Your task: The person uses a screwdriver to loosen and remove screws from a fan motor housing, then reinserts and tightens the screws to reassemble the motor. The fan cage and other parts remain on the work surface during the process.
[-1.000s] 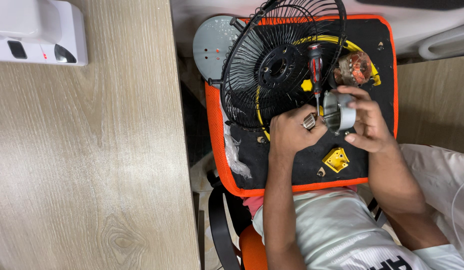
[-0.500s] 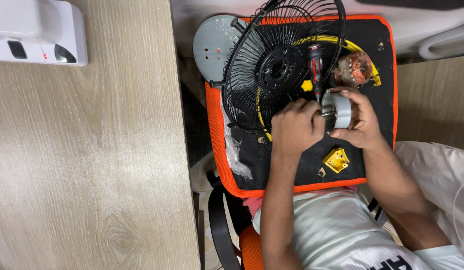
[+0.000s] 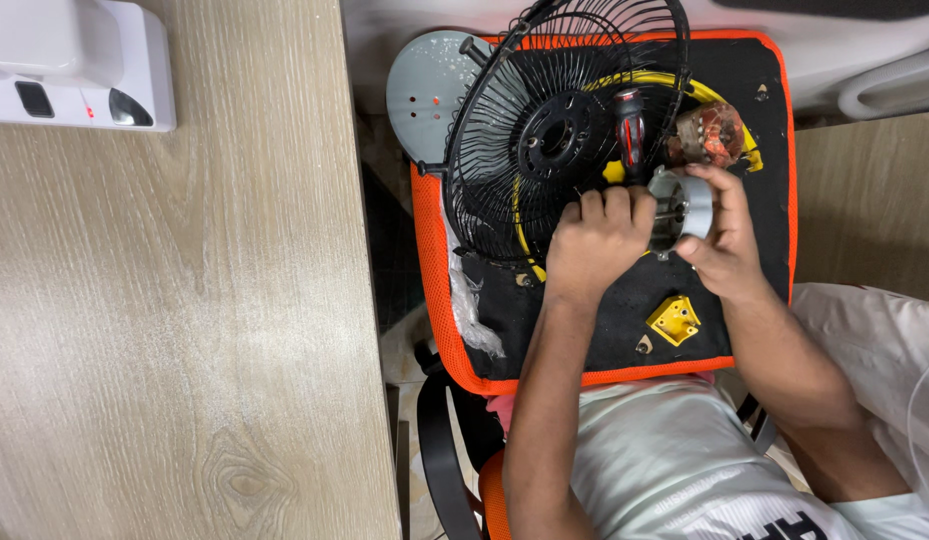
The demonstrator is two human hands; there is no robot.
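- One wooden table (image 3: 164,320) fills the left side of my view; one white device (image 3: 74,65) with small red lights sits at its far corner, well apart from my hands.
- One black cushion with orange border (image 3: 439,300) lies on my lap and carries all the parts.
- One black wire fan guard (image 3: 529,140) stands tilted on the cushion; one grey round plate (image 3: 424,90) lies behind it; one yellow ring (image 3: 719,100) shows partly under it.
- My left hand (image 3: 599,240) has moved a little to the right since a second ago; now it is closed against the part, fingers curled on its left edge.
- My right hand (image 3: 724,245) keeps its grip; the fingers wrap the one grey cylindrical motor housing (image 3: 684,205), held just above the cushion, beside the guard; so both hands now press on it together.
- One screwdriver with red and black handle (image 3: 629,130) stands just behind the housing; I cannot tell if it touches.
- One copper motor winding (image 3: 709,135); one yellow bracket (image 3: 674,320) near my right wrist.
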